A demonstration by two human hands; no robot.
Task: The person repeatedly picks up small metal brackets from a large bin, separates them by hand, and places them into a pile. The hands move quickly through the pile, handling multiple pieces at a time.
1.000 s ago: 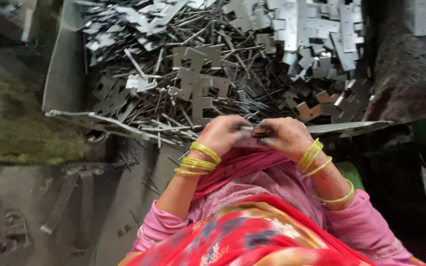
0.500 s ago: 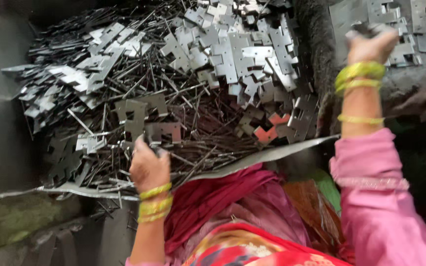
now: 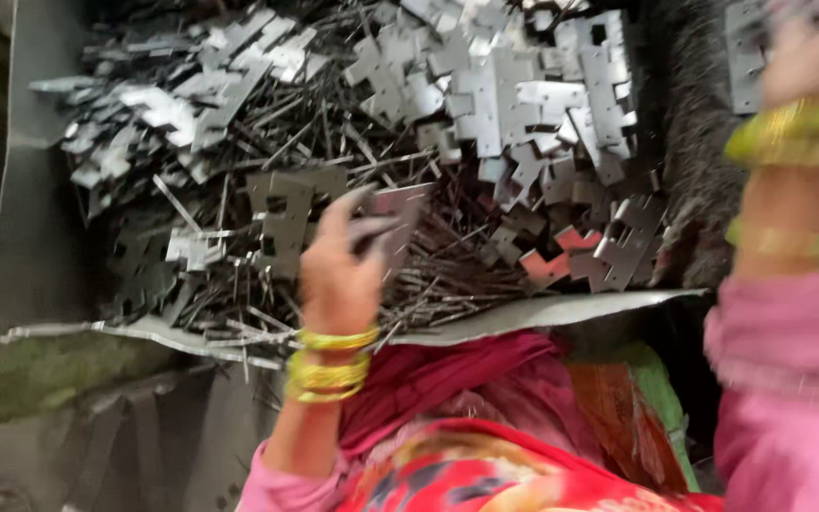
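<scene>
Metal hinge plate (image 3: 398,213), grey, flat, pinched in left hand (image 3: 338,275) between raised fingers, above near edge of tray (image 3: 30,190). Yellow bangles (image 3: 329,365) on left wrist. Right hand (image 3: 808,57) raised at upper right, blurred; grip state cannot be told; stacked plates (image 3: 746,52) just beside it on dark mat (image 3: 694,142). Tray holds heap of loose hinge plates (image 3: 523,95) at far side, thin metal pins (image 3: 428,275) nearer. Pink sleeve (image 3: 789,379) at right, red patterned cloth (image 3: 485,474) below.
</scene>
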